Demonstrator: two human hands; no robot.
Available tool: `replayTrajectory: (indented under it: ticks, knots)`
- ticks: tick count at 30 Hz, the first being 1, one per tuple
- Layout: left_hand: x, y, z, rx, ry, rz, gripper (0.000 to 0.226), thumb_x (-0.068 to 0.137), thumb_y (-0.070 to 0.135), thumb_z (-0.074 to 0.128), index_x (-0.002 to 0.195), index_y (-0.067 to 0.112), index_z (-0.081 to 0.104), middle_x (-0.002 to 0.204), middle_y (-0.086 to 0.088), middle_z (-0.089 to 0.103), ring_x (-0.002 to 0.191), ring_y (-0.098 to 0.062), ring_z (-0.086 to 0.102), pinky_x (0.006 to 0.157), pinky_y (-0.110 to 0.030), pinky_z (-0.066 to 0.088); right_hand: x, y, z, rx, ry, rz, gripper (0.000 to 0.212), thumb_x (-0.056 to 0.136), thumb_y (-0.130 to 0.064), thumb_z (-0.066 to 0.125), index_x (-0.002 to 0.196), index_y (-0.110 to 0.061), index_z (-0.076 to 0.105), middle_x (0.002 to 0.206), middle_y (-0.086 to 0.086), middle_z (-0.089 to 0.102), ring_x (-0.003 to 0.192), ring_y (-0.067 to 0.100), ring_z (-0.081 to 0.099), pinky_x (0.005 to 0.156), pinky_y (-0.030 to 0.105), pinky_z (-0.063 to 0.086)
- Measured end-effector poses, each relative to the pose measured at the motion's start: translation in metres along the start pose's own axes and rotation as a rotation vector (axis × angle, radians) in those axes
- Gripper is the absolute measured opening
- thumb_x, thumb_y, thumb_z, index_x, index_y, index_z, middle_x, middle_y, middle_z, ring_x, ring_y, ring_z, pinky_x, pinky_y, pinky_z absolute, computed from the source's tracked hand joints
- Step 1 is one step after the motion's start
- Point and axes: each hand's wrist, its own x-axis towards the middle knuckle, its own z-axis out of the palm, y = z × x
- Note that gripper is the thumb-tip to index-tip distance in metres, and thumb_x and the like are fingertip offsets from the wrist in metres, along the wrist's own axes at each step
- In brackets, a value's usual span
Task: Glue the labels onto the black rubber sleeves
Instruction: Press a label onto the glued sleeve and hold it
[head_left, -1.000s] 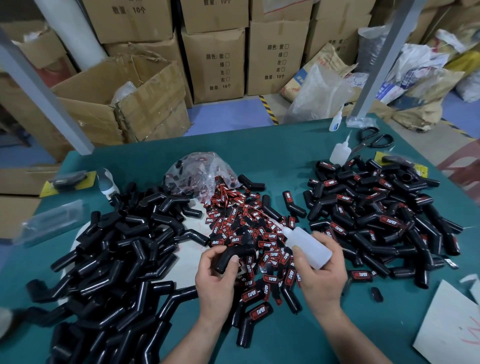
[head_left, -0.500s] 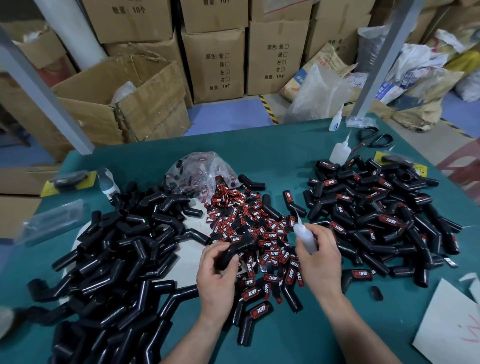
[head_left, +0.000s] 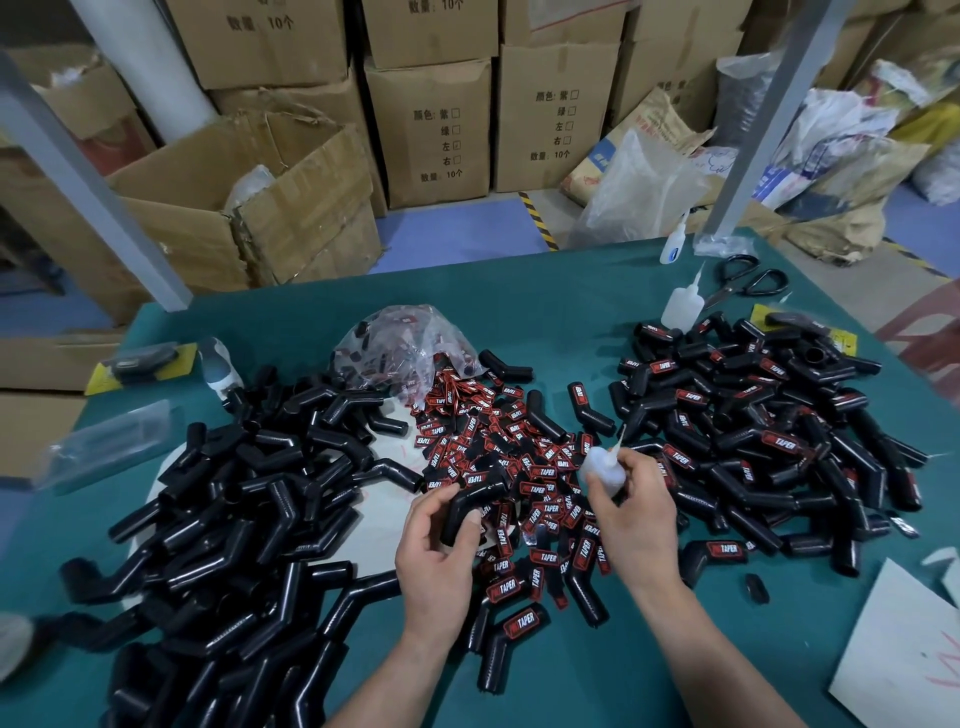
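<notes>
My left hand grips a bent black rubber sleeve above the middle of the green table. My right hand holds a small white glue bottle upright, its thin nozzle pointing up and to the right. Between and beyond my hands lies a heap of red-and-black TAPER labels. A large pile of unlabelled black sleeves covers the left side. Sleeves with labels on them are piled on the right.
A clear bag of labels sits behind the label heap. Two more glue bottles and black scissors lie at the back right. A white card is at the front right. Cardboard boxes stand beyond the table.
My right hand has turned the glue bottle from lying across the palm to upright and drawn it slightly away from the sleeve. My left hand keeps hold of the sleeve.
</notes>
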Motion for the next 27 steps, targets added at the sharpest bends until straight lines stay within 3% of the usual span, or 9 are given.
replayTrajectory:
  ticks: [4, 7, 11, 16, 18, 20, 24, 27]
  knots:
    - [0.000, 0.000, 0.001, -0.005, -0.005, 0.010, 0.047, 0.091, 0.003, 0.074, 0.109, 0.047, 0.071, 0.111, 0.005, 0.070, 0.099, -0.016, 0.070, 0.083, -0.023, 0.058, 0.001, 0.000, 0.000, -0.028, -0.027, 0.000, 0.038, 0.090, -0.028, 0.074, 0.110, -0.049, 0.049, 0.107, -0.020, 0.058, 0.101, -0.009, 0.055, 0.080, 0.004, 0.040]
    - [0.001, -0.001, 0.001, 0.001, -0.001, 0.044, 0.050, 0.091, 0.001, 0.074, 0.109, 0.048, 0.071, 0.109, 0.008, 0.070, 0.094, -0.010, 0.069, 0.076, -0.015, 0.055, 0.003, 0.002, 0.001, -0.025, -0.050, 0.036, 0.035, 0.092, -0.038, 0.071, 0.118, -0.048, 0.050, 0.113, -0.020, 0.062, 0.104, 0.000, 0.060, 0.086, 0.018, 0.046]
    - [0.000, -0.002, 0.000, -0.005, 0.000, 0.039, 0.048, 0.092, 0.005, 0.073, 0.109, 0.049, 0.071, 0.109, 0.008, 0.070, 0.092, -0.008, 0.070, 0.076, -0.015, 0.055, 0.004, 0.005, -0.002, -0.077, -0.067, 0.044, 0.050, 0.090, -0.031, 0.072, 0.130, -0.045, 0.045, 0.119, -0.019, 0.062, 0.111, 0.008, 0.060, 0.091, 0.031, 0.050]
    - [0.000, -0.001, 0.001, -0.021, 0.003, 0.045, 0.044, 0.093, 0.004, 0.072, 0.110, 0.044, 0.072, 0.110, 0.003, 0.071, 0.097, -0.011, 0.070, 0.082, -0.017, 0.056, 0.004, 0.002, 0.001, -0.135, -0.009, -0.038, 0.067, 0.085, -0.023, 0.078, 0.140, -0.032, 0.042, 0.109, -0.039, 0.046, 0.106, 0.002, 0.042, 0.096, 0.040, 0.046]
    - [-0.001, -0.001, 0.001, -0.025, 0.006, 0.052, 0.044, 0.093, 0.004, 0.071, 0.110, 0.044, 0.072, 0.110, 0.004, 0.071, 0.097, -0.010, 0.070, 0.081, -0.014, 0.054, 0.002, 0.001, 0.001, -0.154, 0.042, -0.105, 0.074, 0.081, -0.020, 0.083, 0.143, -0.021, 0.042, 0.120, -0.026, 0.050, 0.114, 0.007, 0.041, 0.104, 0.046, 0.043]
    - [-0.001, -0.001, 0.000, -0.027, 0.009, 0.047, 0.045, 0.093, 0.006, 0.072, 0.110, 0.048, 0.071, 0.110, 0.001, 0.071, 0.095, -0.011, 0.070, 0.078, -0.013, 0.054, -0.001, -0.003, 0.000, -0.227, 0.133, -0.185, 0.077, 0.077, -0.021, 0.086, 0.142, -0.012, 0.044, 0.131, 0.001, 0.052, 0.123, 0.020, 0.043, 0.110, 0.045, 0.037]
    - [0.000, -0.002, 0.000, -0.009, 0.012, 0.071, 0.047, 0.092, 0.007, 0.073, 0.110, 0.050, 0.070, 0.113, -0.004, 0.070, 0.095, -0.012, 0.070, 0.074, -0.013, 0.054, -0.007, -0.015, -0.002, -0.220, 0.336, -0.495, 0.057, 0.084, -0.023, 0.080, 0.130, -0.002, 0.053, 0.128, 0.015, 0.049, 0.118, 0.028, 0.047, 0.106, 0.036, 0.034]
    - [0.002, -0.003, 0.002, 0.019, 0.027, 0.088, 0.051, 0.091, 0.003, 0.074, 0.109, 0.050, 0.070, 0.114, 0.003, 0.069, 0.099, -0.012, 0.069, 0.073, -0.011, 0.053, -0.021, -0.018, 0.000, -0.128, 0.140, -0.734, 0.026, 0.095, -0.025, 0.067, 0.115, -0.008, 0.065, 0.115, 0.001, 0.061, 0.109, 0.013, 0.056, 0.098, 0.026, 0.041]
